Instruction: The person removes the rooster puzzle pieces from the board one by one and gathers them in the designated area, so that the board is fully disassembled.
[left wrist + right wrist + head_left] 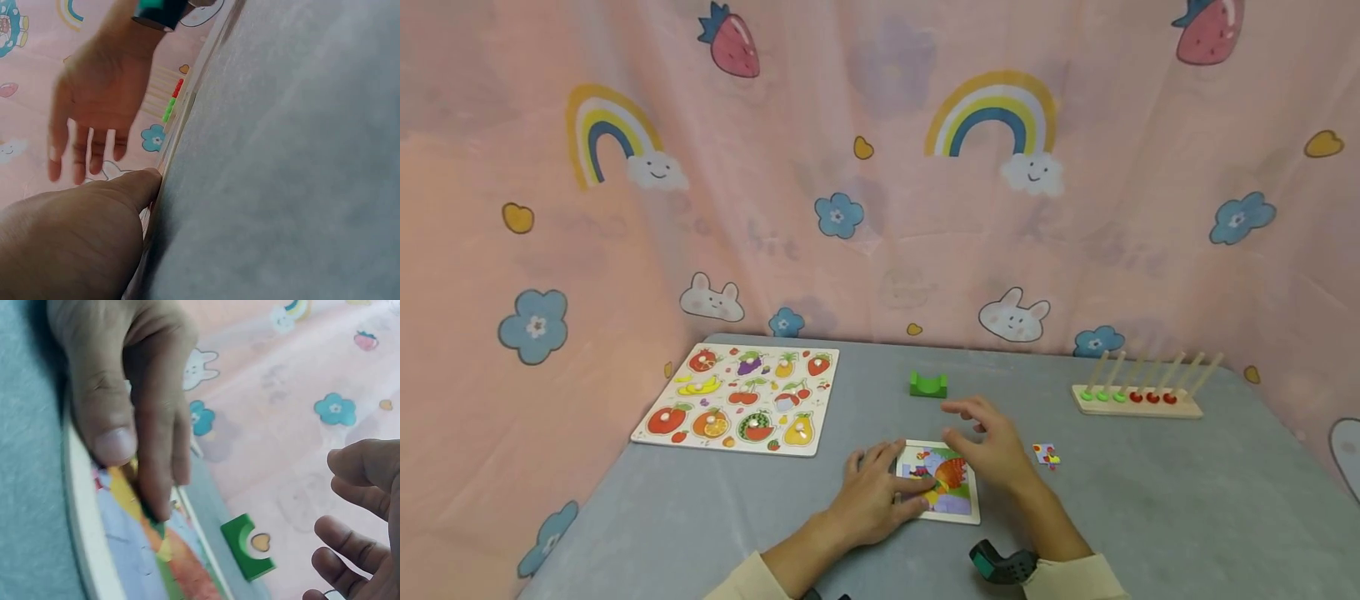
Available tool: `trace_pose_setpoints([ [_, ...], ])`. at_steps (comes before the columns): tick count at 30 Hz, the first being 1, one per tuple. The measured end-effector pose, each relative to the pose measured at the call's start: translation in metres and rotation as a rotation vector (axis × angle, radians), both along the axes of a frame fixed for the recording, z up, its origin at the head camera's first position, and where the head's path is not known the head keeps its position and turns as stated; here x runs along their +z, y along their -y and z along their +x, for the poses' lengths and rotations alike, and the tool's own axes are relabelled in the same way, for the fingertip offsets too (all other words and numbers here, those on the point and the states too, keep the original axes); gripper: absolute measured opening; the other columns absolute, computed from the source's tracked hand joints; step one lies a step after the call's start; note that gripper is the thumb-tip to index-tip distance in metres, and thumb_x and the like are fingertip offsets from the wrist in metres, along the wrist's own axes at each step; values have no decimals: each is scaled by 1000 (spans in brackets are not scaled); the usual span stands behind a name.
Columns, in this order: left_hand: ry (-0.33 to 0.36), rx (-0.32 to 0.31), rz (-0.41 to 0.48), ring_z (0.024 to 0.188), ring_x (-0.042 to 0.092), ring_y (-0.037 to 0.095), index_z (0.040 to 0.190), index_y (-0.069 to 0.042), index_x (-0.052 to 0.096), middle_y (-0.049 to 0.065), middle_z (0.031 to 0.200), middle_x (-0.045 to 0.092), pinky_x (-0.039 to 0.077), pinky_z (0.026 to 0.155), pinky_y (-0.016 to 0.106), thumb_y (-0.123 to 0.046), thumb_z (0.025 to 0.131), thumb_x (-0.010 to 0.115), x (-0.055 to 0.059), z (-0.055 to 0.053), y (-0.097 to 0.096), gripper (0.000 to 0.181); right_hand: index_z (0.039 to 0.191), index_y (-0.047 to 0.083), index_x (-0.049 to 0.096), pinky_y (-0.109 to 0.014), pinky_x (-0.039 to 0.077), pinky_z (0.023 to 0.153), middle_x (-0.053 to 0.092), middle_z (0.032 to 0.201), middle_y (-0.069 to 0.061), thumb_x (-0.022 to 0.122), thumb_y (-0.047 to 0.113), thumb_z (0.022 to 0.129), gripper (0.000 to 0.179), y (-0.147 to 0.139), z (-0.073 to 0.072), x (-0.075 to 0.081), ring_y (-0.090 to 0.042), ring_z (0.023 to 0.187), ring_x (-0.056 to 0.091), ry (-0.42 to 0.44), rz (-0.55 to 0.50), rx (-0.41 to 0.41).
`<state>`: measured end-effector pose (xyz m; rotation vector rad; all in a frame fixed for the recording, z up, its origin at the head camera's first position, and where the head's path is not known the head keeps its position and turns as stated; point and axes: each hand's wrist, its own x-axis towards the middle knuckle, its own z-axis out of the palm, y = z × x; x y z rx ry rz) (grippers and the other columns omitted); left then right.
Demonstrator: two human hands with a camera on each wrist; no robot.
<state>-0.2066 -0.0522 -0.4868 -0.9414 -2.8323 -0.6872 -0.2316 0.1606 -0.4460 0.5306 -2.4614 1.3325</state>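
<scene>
Now the left hand (867, 504), outstretched, touches the puzzle (953, 477); the right hand (997, 450) hovers empty, loosely bent.

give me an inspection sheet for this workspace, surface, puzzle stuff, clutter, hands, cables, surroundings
Surface: grey tabletop, flat.
Job's things: framed picture puzzle, partly hidden by the hands; one loose puzzle piece lies right of it, outside the frame.
Clutter: fruit board at far left, green block beyond the puzzle, peg stand with green and red beads at far right.
Left hand: fingers rest on the puzzle.
Right hand: raised by the puzzle's right side, holding nothing; black device at its wrist.
Cables: nothing seen.
Surroundings: pink printed curtain behind and at the sides.
</scene>
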Motion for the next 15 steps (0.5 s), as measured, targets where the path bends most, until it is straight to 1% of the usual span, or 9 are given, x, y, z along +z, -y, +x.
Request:
trace_pose_setpoints([
  [4,-8,0,10,130,35,33,121,-38,68,16,146,40,22,97,65,-45,92,62,-1,0,0,31,112,5,68,-55,42,87,59,114,-6,71,8,85,28,3,-3,-13,-31,107,51,51,-3,11],
  [8,-15,3,10,130,35,33,120,-38,68,16,146,40,22,97,65,-45,92,62,-2,1,0,30,108,8,69,-56,40,91,59,112,-4,72,12,85,23,5,-5,-24,-29,110,50,138,23,24],
  [10,-13,4,12,131,35,33,120,-38,69,16,146,40,21,97,65,-44,91,62,-2,1,0,30,107,9,69,-56,37,95,58,112,-4,73,12,85,22,6,-6,-29,-28,111,49,178,39,28],
  [12,-12,4,11,131,35,33,120,-38,69,15,146,40,21,97,65,-44,91,63,-2,1,0,30,105,10,70,-56,36,96,58,111,-4,73,13,85,21,6,-6,-31,-28,111,49,198,58,27],
  [15,-6,4,13,131,34,32,120,-38,69,15,147,40,21,98,65,-44,91,63,-2,0,-1,30,101,14,70,-57,35,95,57,109,-2,73,13,84,17,6,-5,-33,-28,111,47,203,92,16],
])
